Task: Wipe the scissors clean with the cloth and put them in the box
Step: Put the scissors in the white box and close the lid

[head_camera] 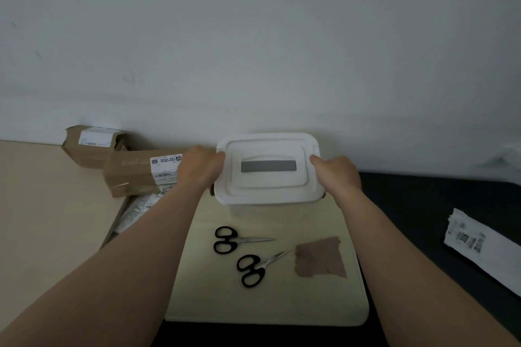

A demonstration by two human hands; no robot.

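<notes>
A white plastic box (267, 191) with its lid on stands at the far end of a pale mat (265, 301). My left hand (198, 167) grips the lid's left edge and my right hand (337, 173) grips its right edge. Two pairs of black-handled scissors lie on the mat in front of the box: one (234, 239) nearer the box, the other (256, 267) closer to me, both with blades pointing right. A brown cloth (320, 258) lies flat just right of the scissors.
Two cardboard parcels (135, 172) sit at the back left against the wall, on a beige table. A white packet with a barcode (476, 245) lies on the dark surface to the right. A plastic bag (135, 211) lies left of the mat.
</notes>
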